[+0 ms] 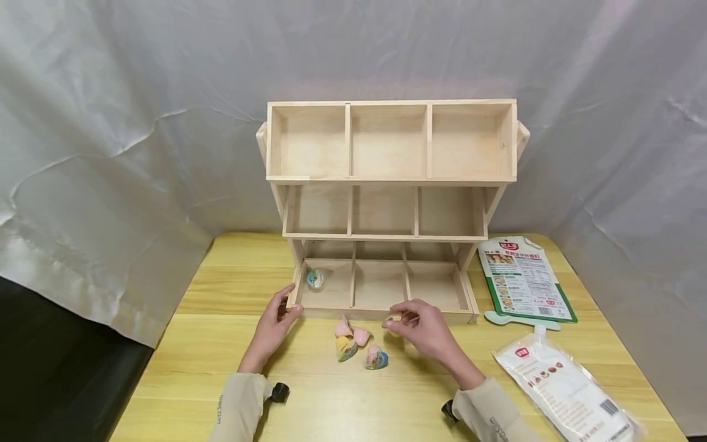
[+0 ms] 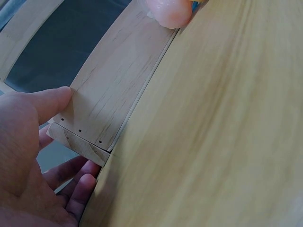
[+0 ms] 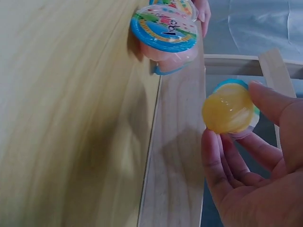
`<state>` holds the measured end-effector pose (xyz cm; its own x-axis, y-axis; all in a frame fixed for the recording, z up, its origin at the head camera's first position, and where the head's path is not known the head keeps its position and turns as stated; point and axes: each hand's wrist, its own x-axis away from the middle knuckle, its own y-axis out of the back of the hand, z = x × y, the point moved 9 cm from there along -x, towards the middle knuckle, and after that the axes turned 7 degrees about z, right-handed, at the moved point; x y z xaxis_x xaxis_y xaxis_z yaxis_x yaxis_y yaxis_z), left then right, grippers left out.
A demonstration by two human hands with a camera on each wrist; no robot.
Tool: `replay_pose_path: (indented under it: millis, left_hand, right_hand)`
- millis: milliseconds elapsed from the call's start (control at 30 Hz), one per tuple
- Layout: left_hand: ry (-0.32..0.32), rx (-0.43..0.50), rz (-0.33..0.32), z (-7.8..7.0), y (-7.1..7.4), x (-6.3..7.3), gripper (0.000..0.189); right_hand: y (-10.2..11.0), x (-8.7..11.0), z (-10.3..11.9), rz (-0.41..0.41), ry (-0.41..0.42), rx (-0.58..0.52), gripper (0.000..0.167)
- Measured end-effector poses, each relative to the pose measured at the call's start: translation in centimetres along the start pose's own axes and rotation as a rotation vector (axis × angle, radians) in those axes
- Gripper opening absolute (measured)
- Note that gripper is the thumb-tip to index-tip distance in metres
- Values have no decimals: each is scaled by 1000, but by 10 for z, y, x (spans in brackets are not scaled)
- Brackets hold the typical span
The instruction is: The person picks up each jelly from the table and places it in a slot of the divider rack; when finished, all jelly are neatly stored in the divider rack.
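My right hand pinches a yellow jelly cup between thumb and fingers, just in front of the bottom tier of a three-tier wooden organizer. At that tier's left front corner, my left hand grips the wood, with the thumb against the front board and the other fingers round the side. Several jelly cups lie on the table between the hands, among them a yellow one and a pink one with a blue-rimmed lid. Another jelly cup sits in the bottom left compartment.
To the right lie a green-and-white printed packet, a pale green spoon and a white spouted pouch. Grey sheeting hangs behind and at both sides of the wooden table.
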<state>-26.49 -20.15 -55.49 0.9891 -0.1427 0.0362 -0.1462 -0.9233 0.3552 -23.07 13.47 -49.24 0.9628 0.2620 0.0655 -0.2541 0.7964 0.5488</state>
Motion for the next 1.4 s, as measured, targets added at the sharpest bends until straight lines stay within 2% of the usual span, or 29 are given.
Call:
replay_pose_path:
  millis: [233,400,633,733,1000,1233,1400]
  left_hand:
    - [-10,4,3,0,-2,-1,60]
    - [-1,-1,0,-3,-3,0,60]
    - [16,7,35,-32,-2,10,60]
    - [13,0,46,-36,-3,11,60]
    - [5,-16,-4,-1,-1,0,60]
    - [-18,-23,-9,0,1,-1,60]
    - [-7,-39,-13,0,1,0,60]
  right_hand:
    - [7,-1,6,-28,18,5,36]
    - [8,-2,6,-30,6,-41,39]
    - [8,-4,7,-7,14,-121,44]
    - [8,-4,7,-2,17,-139,48]
    - [2,-7,14,35,51,-216,50]
    - [2,-10,18,12,44,-177,48]
    - [-2,-13,20,22,50,-197,52]
